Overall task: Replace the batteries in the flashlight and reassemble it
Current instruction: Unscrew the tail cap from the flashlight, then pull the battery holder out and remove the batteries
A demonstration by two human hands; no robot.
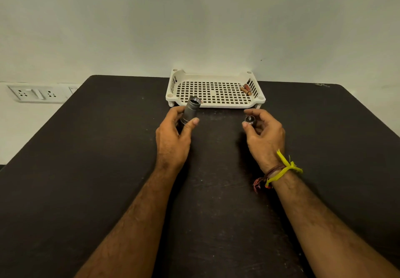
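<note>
My left hand (173, 136) grips a silver flashlight body (191, 110), tilted so its open, dark end points up and away toward the tray. My right hand (265, 135) pinches the small round end cap (250, 120) between thumb and fingers, its inner spring side showing. The two parts are held apart above the dark table (97, 169). Reddish-brown batteries (246, 89) lie in the far right corner of the white perforated tray (213, 104).
The tray stands at the table's back edge against a pale wall. A wall socket panel (35, 93) sits at the left beyond the table. Yellow and red threads wrap my right wrist (279, 172).
</note>
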